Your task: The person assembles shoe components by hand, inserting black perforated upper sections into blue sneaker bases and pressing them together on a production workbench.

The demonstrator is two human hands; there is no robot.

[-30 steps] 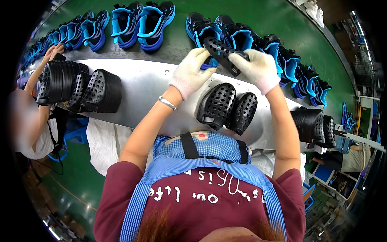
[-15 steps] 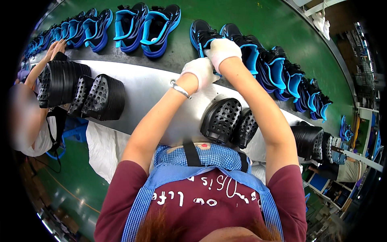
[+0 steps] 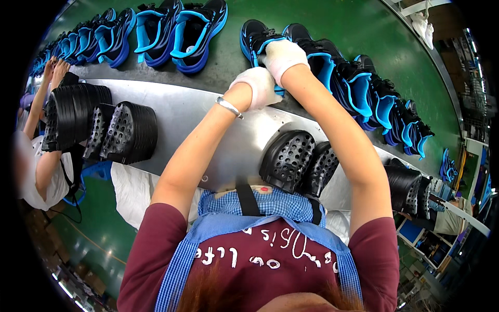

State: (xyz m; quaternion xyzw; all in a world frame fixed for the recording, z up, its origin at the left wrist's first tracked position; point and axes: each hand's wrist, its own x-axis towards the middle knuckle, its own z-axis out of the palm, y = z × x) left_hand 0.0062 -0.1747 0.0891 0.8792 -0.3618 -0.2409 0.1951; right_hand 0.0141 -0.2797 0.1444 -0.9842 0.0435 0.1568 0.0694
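Note:
A black sneaker with blue trim lies toe away from me on the green-topped bench. Both my hands, in whitish gloves, are at its heel and opening. My left hand is closed at the heel end, where a bit of blue shows beside the fingers. Over the shoe's opening, my right hand is curled, its fingertips hidden inside or behind the collar. The hands touch or nearly touch, covering the back half of the shoe. A second black-and-blue sneaker stands just right of it.
More sneakers line the bench on the left, and others on the right. Stacks of black, hole-dotted insole-shaped pieces stand on the metal ledge, with more stacks at left. A co-worker's hands are at the far left.
My hands stay at the same sneaker; the left has moved slightly. The co-worker's hands at the far left have moved apart. The whole view has shifted a little.

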